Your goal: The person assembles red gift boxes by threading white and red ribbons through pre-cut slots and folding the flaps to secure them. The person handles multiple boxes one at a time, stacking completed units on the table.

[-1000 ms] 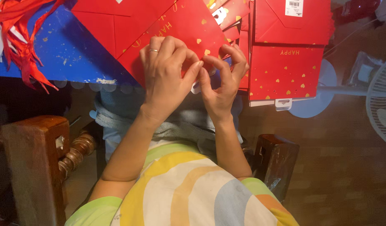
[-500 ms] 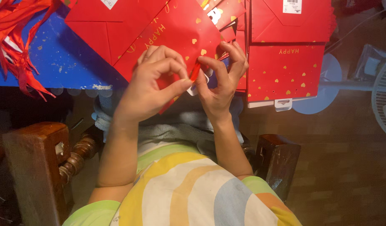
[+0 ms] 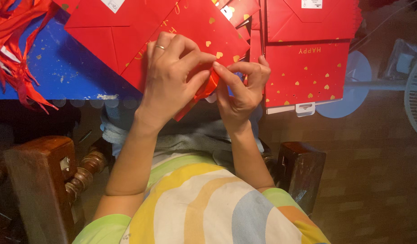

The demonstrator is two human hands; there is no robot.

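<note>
- A bundle of red ribbons (image 3: 16,54) lies at the far left on the blue table (image 3: 73,68), loose ends spilling over the edge, well apart from the hands.
- A wooden chair post (image 3: 41,180) stands at lower left, beside the person's left forearm.
- A flat red paper bag (image 3: 122,31) lies on the table just beyond the left hand.
- The left hand (image 3: 170,72), a ring on one finger, rests on the slanted red paper bag with gold hearts (image 3: 204,31), its grip narrow: thumb and fingertips pinch a strip of red ribbon (image 3: 204,90) at the bag's near edge.
- That ribbon sits between the two hands, over the table's front edge. It looks light, soft and a little slippery, so I judge it is best held close to the bag's edge, where it cannot twist away.
- The bag itself looks like thin, stiff card: light, easy to crease, best steadied flat near the corner.
- The right hand (image 3: 242,88) meets the left, its grip also narrow, fingertips closed on the same ribbon.
- A stack of matching red bags (image 3: 305,58) lies just to the right.
- A white fan (image 3: 416,99) stands on the floor at far right.
</note>
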